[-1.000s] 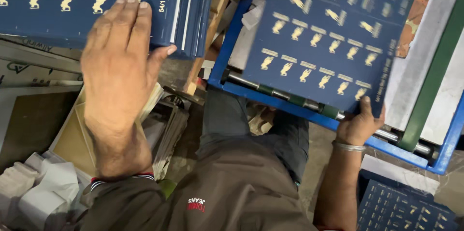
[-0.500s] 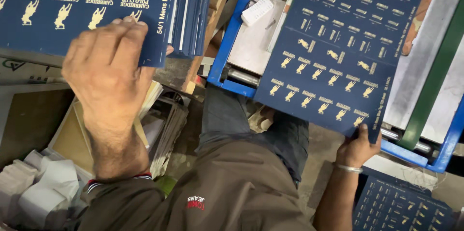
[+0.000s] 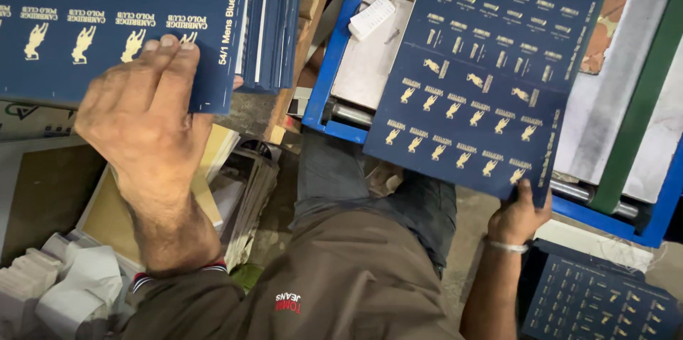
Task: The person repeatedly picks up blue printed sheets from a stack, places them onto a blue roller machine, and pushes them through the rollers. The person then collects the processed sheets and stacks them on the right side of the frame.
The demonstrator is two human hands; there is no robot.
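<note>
The left hand (image 3: 146,116) is pinching the near corner of a blue sheet (image 3: 107,20) printed with gold figures, fingers lying flat on top and the thumb hidden beneath. Just beyond the fingertips, a stack (image 3: 274,20) of like sheets is standing on edge. The right hand (image 3: 518,218) is gripping the lower corner of a second sheet (image 3: 491,62), fingers curled over its edge, a bangle (image 3: 509,246) at the wrist. This sheet is tilting up and away from the grip, over a blue frame (image 3: 334,62). Below that hand, another printed sheet (image 3: 597,304) is lying flat.
</note>
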